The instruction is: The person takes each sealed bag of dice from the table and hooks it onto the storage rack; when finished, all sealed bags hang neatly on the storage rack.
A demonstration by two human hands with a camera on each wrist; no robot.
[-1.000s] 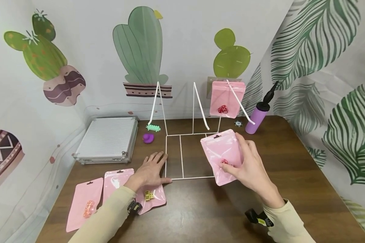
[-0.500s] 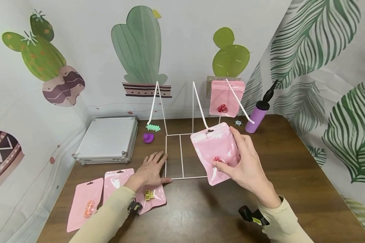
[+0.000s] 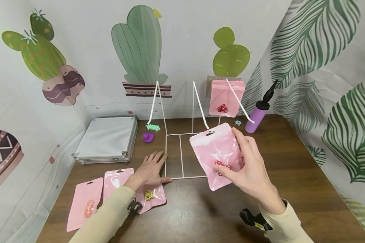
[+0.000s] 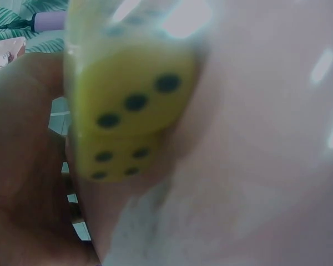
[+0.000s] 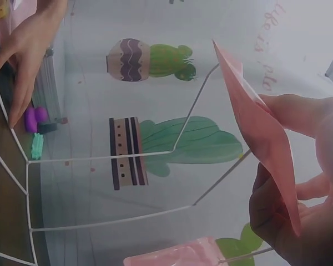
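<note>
My right hand (image 3: 250,168) grips a pink zip pouch (image 3: 214,145) with red dice inside, thumb on the front and fingers along its right edge. The pouch is tilted, its hang hole close to the tip of the middle prong of a white wire rack (image 3: 182,157). My left hand (image 3: 149,170) lies with fingers spread at the rack's left base wire. Under that wrist is a pink pouch with yellow dice (image 3: 149,195), which fills much of the left wrist view. Another pouch with red dice (image 3: 226,98) hangs on the rack's right prong.
Two more pink pouches lie at the left, one with orange dice (image 3: 89,209), the other (image 3: 117,179) partly covered by my arm. Behind them sits a silver case (image 3: 107,138). A purple duck (image 3: 148,137), a green toy (image 3: 153,127), a poker chip (image 3: 238,122) and a purple pump (image 3: 257,116) stand near the rack.
My right hand has carried the red-dice pouch left, toward the middle prong, then barely shifted in the last half second. The left hand has stayed in place.
</note>
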